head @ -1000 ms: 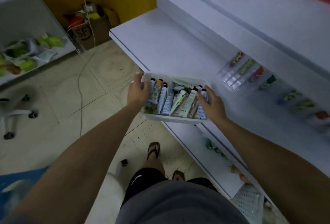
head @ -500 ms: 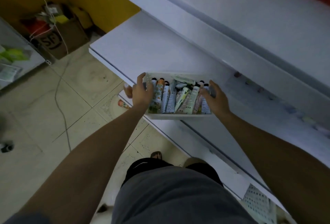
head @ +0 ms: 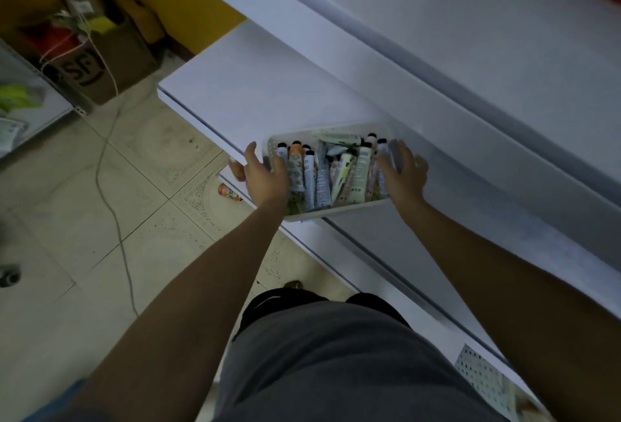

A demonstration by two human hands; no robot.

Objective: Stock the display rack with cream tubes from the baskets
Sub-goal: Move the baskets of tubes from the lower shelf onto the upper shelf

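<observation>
The basket (head: 336, 211) of cream tubes (head: 322, 179) has moved from in front of the shelf (head: 255, 99) to over its front edge, only its near corner overhanging, so I judge it is being set down before any tube goes to the display rack, now out of view. The left hand (head: 265, 176) grips its left rim and the right hand (head: 403, 173) its right end. Tube labels are too blurred to read; only "SF" shows on the cardboard box (head: 100, 65)

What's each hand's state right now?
Left hand: grips the left end of the white basket of cream tubes.
Right hand: grips the basket's right end.
</observation>
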